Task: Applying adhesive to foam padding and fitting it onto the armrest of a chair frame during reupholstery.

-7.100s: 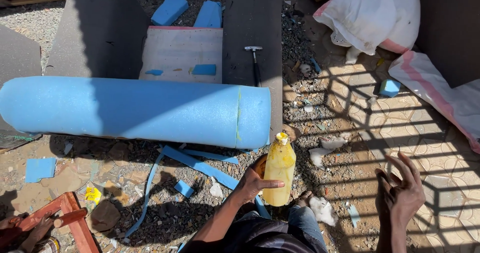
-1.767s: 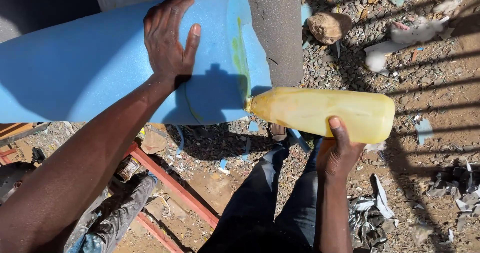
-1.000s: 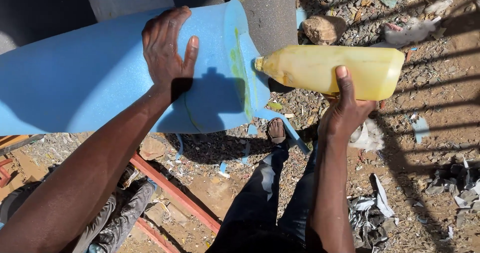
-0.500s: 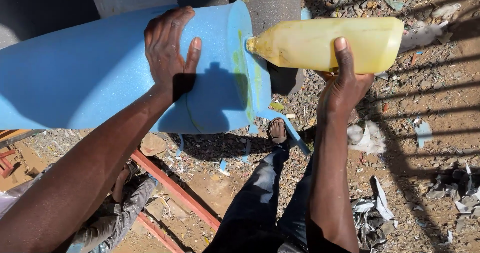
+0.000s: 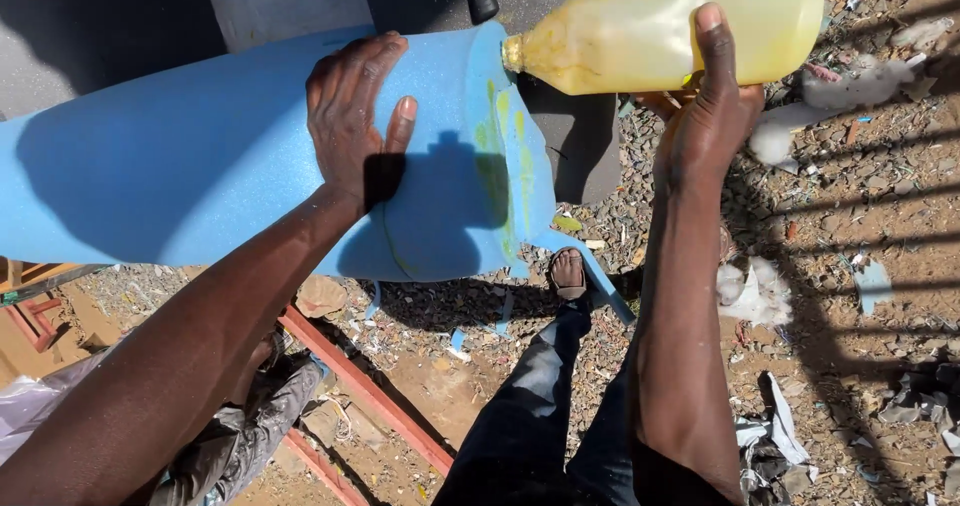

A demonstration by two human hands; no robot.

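The left hand [image 5: 352,116] lies flat on top of the blue foam roll [image 5: 230,166], fingers spread and pressing down near its right end, gripping nothing. The right hand [image 5: 712,116] is closed around the belly of a yellow bottle [image 5: 665,31], thumb up the near side, holding it on its side with the neck touching the roll's end rim. Yellow streaks run down that rim [image 5: 500,146] (glue or oil, I cannot tell which).

The roll looks light and soft: it should dent under the palm and spring back, so a broad flat hand holds it better than a pinch. Its smooth skin may turn slippery where the liquid has run, so the dry top, back from the rim, is the sounder place to hold. The bottle looks like thin, squeezable plastic, partly full and moderately heavy; the middle grip lets the hand both steer and squeeze it.

The roll spans the left of the view, over gravel ground [image 5: 860,216]. A sandalled foot [image 5: 568,274] stands below its end, with a red bar [image 5: 370,391] slanting across lower left and white fluff [image 5: 750,286] to the right.
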